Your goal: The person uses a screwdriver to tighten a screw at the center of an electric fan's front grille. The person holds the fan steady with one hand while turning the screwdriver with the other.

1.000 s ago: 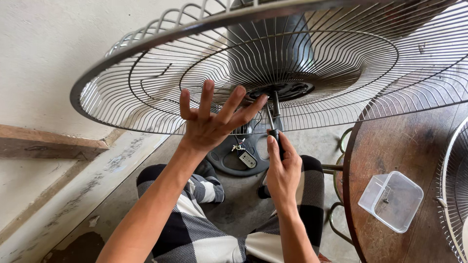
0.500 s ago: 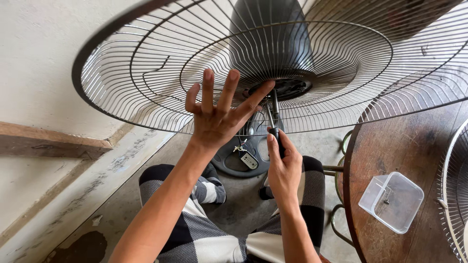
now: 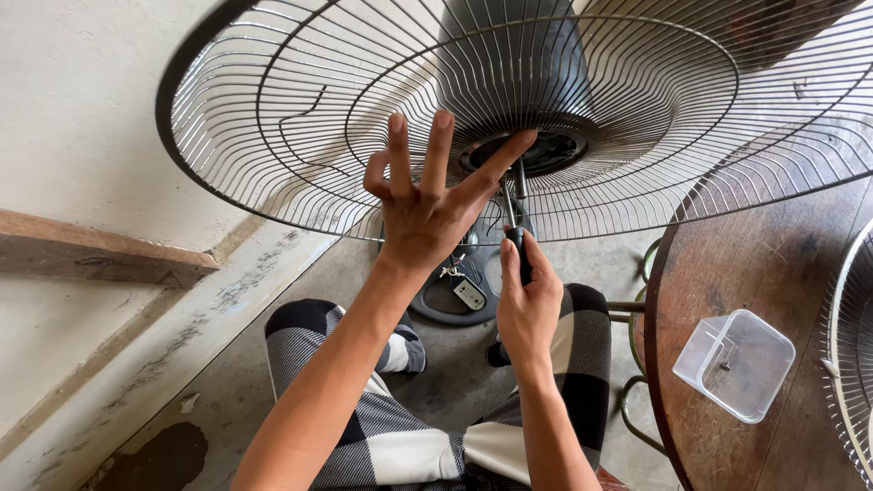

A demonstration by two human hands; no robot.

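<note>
Your left hand (image 3: 426,205) sits at the centre of the frame, fingers spread wide and pressed up against the underside of the wire fan guard (image 3: 273,136), which fills the whole upper half of the picture. Your index finger reaches toward the dark hub (image 3: 546,150) at the guard's middle, just below the grey motor housing (image 3: 509,55).

Your right hand (image 3: 527,300), just right of and below the left, is wrapped tight around the black handle of a screwdriver (image 3: 516,227). Its shaft points straight up, with the tip at the hub beside your left index finger.

Below your hands, at lower centre, your legs in black-and-white checked trousers (image 3: 400,445) rest over the concrete floor, with the round dark fan base (image 3: 455,295) lying between them. At the right edge is a round wooden table (image 3: 764,264) carrying a clear plastic container (image 3: 735,365), and a second wire guard (image 3: 850,364) shows at far right.
</note>
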